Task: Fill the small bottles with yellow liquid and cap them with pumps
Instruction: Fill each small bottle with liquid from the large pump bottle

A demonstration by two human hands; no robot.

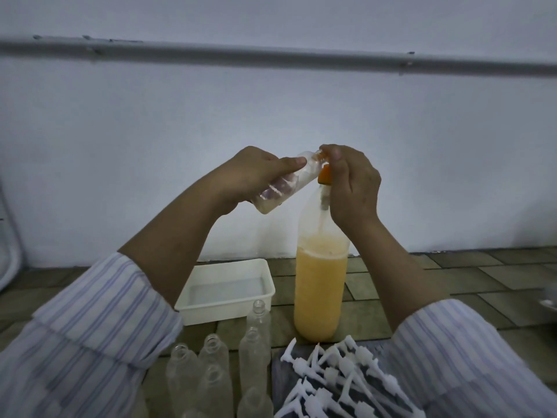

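Left hand tilts unlabelled small bottle against right hand

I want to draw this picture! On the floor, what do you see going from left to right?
White tray → empty small bottles → big bottle of yellow liquid → white pumps.

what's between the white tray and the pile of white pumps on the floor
In the head view, a cluster of empty clear small bottles stands between the white tray and the pumps.
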